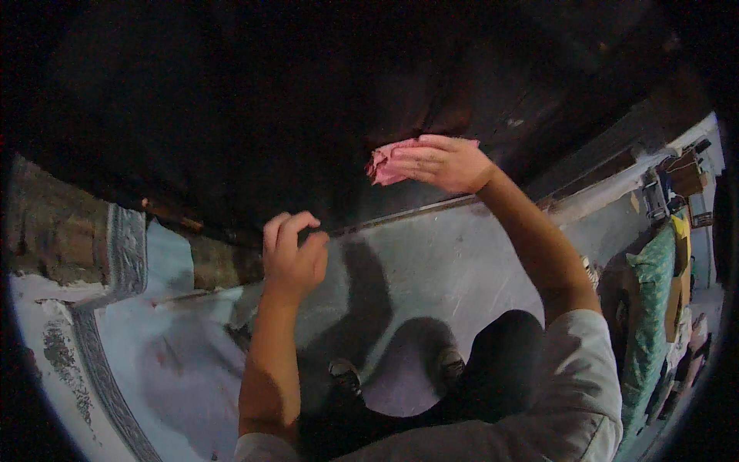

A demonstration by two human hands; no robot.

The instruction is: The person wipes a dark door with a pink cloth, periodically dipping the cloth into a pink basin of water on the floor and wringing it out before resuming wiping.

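My right hand (441,164) lies over a crumpled pink cloth (384,167), its fingers stretched out toward the left. Cloth and hand rest against a large dark surface (323,115), near its lower edge in the picture. The lighting is too dim to tell what the surface belongs to. Lower and to the left, my left hand (294,251) is raised with curled fingers and a gap by the thumb. I see nothing in it. Whether its fingertips touch the dark surface cannot be made out.
Grey floor (427,265) lies below, with my shoes (344,369) on it. On the right are a green patterned fabric bundle (652,277) and cardboard (675,306). A patterned grey border strip (127,248) runs along the wall at the left.
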